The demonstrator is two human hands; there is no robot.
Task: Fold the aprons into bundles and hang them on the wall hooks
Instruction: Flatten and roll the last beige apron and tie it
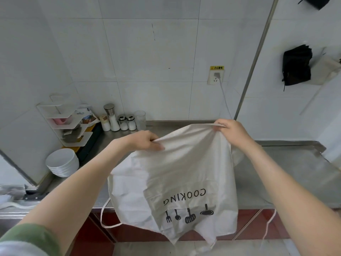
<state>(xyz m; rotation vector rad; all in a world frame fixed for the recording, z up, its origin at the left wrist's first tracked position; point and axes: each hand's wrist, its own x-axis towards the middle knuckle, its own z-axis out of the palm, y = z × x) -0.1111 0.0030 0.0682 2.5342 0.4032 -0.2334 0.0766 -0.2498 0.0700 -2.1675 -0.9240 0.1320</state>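
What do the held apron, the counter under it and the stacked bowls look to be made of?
Apron: woven cloth, likely cotton or canvas, matte off-white; it creases and drapes softly. Counter: probably stainless steel, grey with dull blurred reflections. Stacked bowls: smooth glossy white, ceramic or melamine, cannot tell which.

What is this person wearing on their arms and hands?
No gloves or watch show: the left hand and right hand are bare, as are both forearms. A green sleeve covers the left upper arm; the right arm's sleeve is out of view.
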